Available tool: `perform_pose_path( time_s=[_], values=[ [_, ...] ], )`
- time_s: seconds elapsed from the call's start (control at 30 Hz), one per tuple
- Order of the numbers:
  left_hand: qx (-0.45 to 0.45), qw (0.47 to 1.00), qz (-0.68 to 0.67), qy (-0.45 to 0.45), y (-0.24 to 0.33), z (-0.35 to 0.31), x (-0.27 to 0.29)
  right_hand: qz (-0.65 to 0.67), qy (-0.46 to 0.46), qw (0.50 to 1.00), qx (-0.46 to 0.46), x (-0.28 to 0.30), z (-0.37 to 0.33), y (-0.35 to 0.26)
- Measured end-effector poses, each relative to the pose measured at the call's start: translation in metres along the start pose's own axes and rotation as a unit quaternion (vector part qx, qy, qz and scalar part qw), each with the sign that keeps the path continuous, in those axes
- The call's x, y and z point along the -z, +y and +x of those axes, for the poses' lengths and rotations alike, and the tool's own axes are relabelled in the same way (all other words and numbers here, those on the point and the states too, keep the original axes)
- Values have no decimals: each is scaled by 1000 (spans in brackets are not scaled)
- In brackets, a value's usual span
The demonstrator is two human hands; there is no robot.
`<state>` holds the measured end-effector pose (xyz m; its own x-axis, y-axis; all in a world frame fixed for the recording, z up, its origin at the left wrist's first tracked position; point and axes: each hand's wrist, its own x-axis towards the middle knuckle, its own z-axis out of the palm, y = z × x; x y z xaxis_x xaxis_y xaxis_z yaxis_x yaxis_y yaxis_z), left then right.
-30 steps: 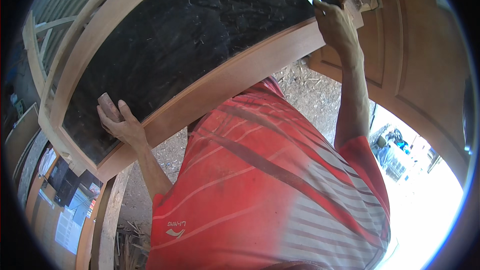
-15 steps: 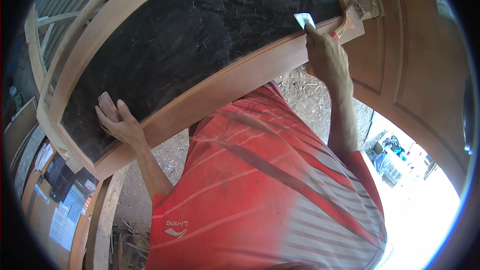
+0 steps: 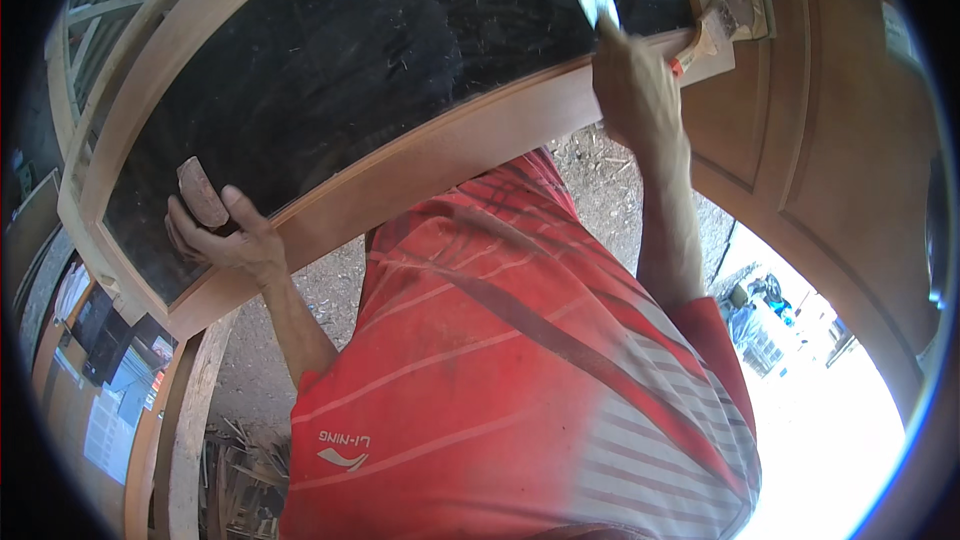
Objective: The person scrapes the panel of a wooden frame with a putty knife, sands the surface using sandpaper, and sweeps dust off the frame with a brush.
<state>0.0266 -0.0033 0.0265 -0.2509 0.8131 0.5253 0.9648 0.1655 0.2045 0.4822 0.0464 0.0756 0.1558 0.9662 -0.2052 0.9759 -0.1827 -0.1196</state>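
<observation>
A wooden frame (image 3: 430,165) with a curved far side surrounds a dark, glossy panel (image 3: 330,80) marked with pale scratches and dusty smears. Over the panel's lower left corner, my left hand (image 3: 235,243) is closed on a small reddish-brown block (image 3: 203,193), held between thumb and fingers. My right hand (image 3: 642,90) grips a scraper (image 3: 598,8) with a flat, pale blade, which reaches over the right part of the panel. The scraper's handle is hidden in the fist. Whether the blade touches the panel, I cannot tell.
By the frame's right corner lies a brush (image 3: 712,32) with a reddish handle. A brown panelled door (image 3: 850,130) stands at the right. Wooden bars (image 3: 85,140) run along the left. Wood scraps (image 3: 240,480) lie on the ground at lower left, and bagged items (image 3: 757,335) sit outside.
The right hand and scraper have moved slightly left and away from me. My left hand has shifted a little left with the block. The whole view has tilted slightly.
</observation>
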Motion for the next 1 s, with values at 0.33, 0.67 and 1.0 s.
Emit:
perform_pose_path(
  time_s=[0.33, 0.67, 1.0],
  values=[
    [173, 583, -634, -478, 232, 21, -34, 344, 136, 917, 147, -12, -14, -74],
    [121, 626, -507, -580, 277, 31, -47, 400, -1, 906, 134, 31, -30, -2],
    [-257, 801, -198, -504, 308, 50, -54, 316, 336, 882, -96, -17, 20, 185]
  ],
)
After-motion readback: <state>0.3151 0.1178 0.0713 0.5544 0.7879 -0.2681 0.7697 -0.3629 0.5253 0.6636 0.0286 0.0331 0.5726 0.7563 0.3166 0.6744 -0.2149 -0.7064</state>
